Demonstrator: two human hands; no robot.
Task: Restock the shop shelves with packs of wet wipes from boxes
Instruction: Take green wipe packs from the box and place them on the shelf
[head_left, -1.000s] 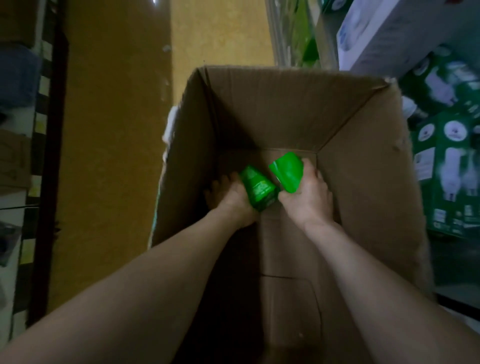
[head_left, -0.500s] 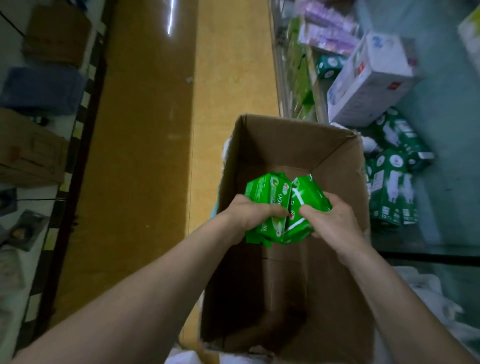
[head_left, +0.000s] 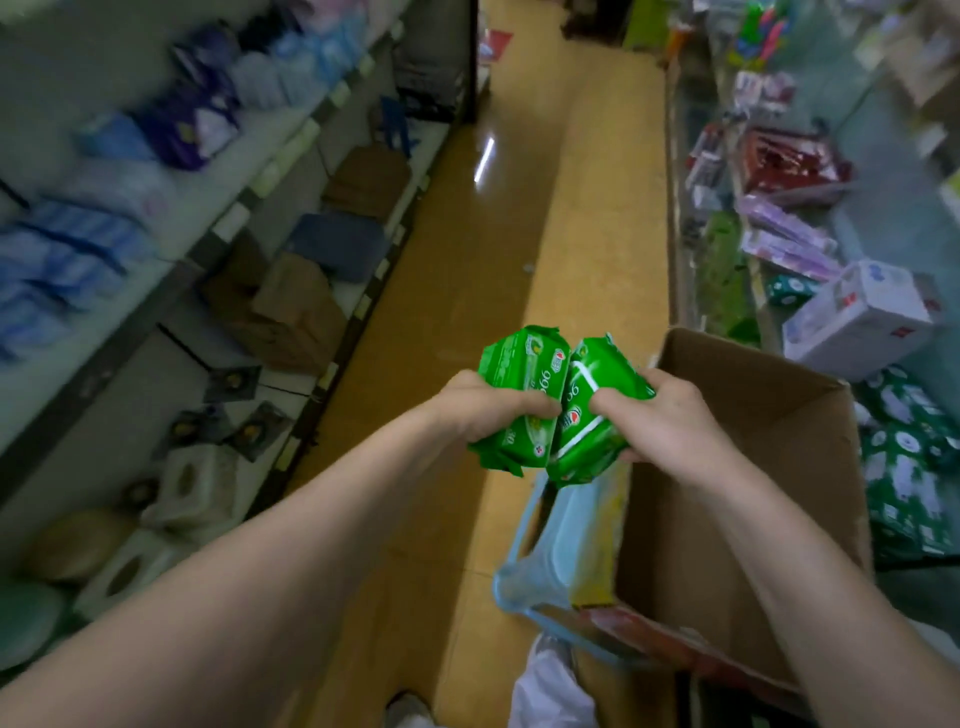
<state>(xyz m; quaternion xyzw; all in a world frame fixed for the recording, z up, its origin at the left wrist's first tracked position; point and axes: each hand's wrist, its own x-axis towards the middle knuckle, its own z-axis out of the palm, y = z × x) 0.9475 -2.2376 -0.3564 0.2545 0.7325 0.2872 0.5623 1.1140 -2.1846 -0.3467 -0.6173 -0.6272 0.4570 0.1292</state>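
Two green packs are held up side by side, one in each hand. The left hand (head_left: 488, 410) grips the left pack (head_left: 519, 371), fingers curled over its printed face, with the pack's far end standing out past the knuckles. The right hand (head_left: 670, 423) clamps the right pack (head_left: 597, 382) in the same way, fingers wrapped over the front. Between the hands the packs touch along their inner edges, and they lean apart a little at the far ends.

Just right of and below the right hand stands the open box (head_left: 701, 545), its brown inner wall showing; the right forearm crosses over its mouth. Under the packs, against the box's left wall, sits a blue plastic item (head_left: 550, 551), too blurred to name.

Beyond both hands runs the yellow-brown floor (head_left: 493, 249). Well left of the left hand is a shelf (head_left: 171, 270) carrying blue packs (head_left: 67, 249), all blurred. Right of the right hand, past the box, lie a white carton (head_left: 862, 317) and green cartons (head_left: 904, 467).
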